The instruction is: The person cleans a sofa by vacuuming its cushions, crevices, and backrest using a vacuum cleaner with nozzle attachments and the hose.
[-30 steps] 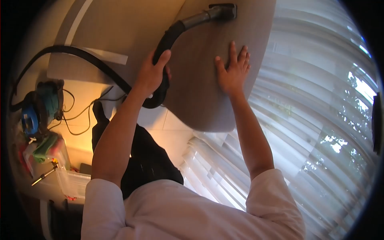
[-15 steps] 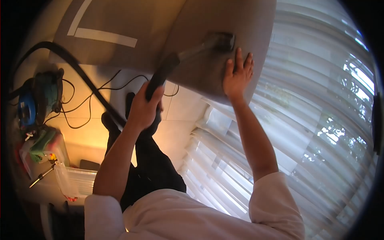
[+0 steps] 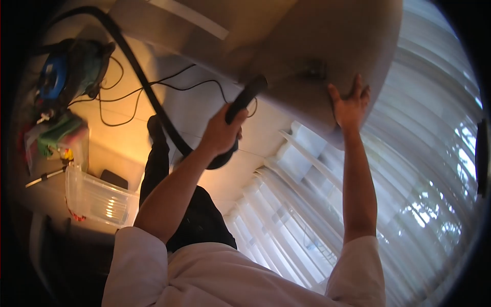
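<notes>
My left hand [image 3: 221,133] is closed round the black handle [image 3: 248,97] of a vacuum cleaner hose. From the handle a dim, blurred tube runs to a dark nozzle [image 3: 314,68] against the grey-brown upholstered surface [image 3: 286,36], which looks like part of a sofa. My right hand [image 3: 350,110] rests near the rounded edge of that surface, fingers spread, a short way right of the nozzle. Behind my left wrist, the black hose [image 3: 138,66] arches back toward the vacuum cleaner [image 3: 76,74], a dark body with a blue part, on the floor at the left.
A thin black cable [image 3: 179,88] loops over the tiled floor. Below the vacuum stand a clear plastic bin [image 3: 105,199] and a container with a green cloth [image 3: 59,133]. Sheer white curtains [image 3: 409,169] hang along the right. A pale strip [image 3: 197,19] lies on the upholstery.
The whole view has shifted and turned, so the sofa and hands sit further right. My right hand's fingers are spread wider, and the nozzle is slightly further from them. My left hand keeps its grip.
</notes>
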### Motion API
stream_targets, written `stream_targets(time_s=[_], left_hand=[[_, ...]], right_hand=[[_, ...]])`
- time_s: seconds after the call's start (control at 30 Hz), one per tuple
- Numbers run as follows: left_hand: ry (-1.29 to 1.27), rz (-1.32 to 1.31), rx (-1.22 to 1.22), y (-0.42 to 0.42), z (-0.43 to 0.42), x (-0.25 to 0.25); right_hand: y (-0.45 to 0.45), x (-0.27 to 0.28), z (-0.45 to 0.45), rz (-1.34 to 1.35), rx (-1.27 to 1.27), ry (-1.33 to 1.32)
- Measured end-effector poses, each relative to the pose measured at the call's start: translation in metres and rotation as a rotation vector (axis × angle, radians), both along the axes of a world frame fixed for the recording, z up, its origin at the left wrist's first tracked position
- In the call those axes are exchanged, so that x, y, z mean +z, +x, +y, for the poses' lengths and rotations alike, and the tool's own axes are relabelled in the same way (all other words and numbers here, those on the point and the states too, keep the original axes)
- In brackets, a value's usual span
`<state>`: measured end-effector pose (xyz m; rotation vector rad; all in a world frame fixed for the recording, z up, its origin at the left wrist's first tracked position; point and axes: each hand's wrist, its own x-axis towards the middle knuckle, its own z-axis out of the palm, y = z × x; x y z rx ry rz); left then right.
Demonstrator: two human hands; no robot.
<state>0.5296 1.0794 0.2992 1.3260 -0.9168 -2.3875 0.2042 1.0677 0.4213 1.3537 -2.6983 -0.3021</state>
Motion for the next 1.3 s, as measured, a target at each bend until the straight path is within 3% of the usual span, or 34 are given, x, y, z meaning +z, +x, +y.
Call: stream_targets(time_s=[0.13,0.2,0.37,0.43,0.53,0.57,0.67,0.73,0.87,1.1,1.2,1.3], left_hand=[[0.050,-0.053,0.024,0.057,0.051,-0.017],[0.042,-0.060,0.035,0.044,0.048,-0.038],[-0.045,-0.002,0.149,-0.106,-0.058,-0.120],[0.098,0.045,0.173,-0.132,-0.107,-0.119],[-0.010,0.080,0.055,-0.099,-0.100,-0.137],[-0.114,-0.034,0.031,-0.070,-0.078,-0.130],[0.061,-0.024,-0.045,0.036,0.006,-0.136],[0.085,-0.069,-0.102,0.081,0.028,-0.111],[0.041,-0.061,-0.004,0.045,0.004,-0.104],[-0.092,-0.103,0.085,-0.128,-0.115,-0.161],[-0.150,-0.131,0.094,-0.114,-0.094,-0.168],[0.062,-0.161,0.035,-0.033,-0.018,-0.178]], right_hand=[[0.014,0.000,-0.010,0.054,-0.055,0.055],[0.016,-0.006,-0.009,0.103,-0.062,0.028],[0.012,-0.013,-0.011,0.162,0.001,0.037],[0.010,-0.013,-0.016,0.173,0.032,0.051],[0.010,-0.014,-0.020,0.154,0.034,0.035],[0.011,-0.014,-0.022,0.139,0.030,0.016],[0.013,-0.015,-0.019,0.163,0.009,0.025],[0.012,-0.017,-0.018,0.209,0.002,0.046],[0.011,-0.015,-0.021,0.171,0.023,0.011],[0.012,-0.013,-0.018,0.166,0.004,0.022],[0.013,-0.014,-0.019,0.165,0.000,0.023],[0.018,-0.013,-0.022,0.143,-0.029,0.017]])
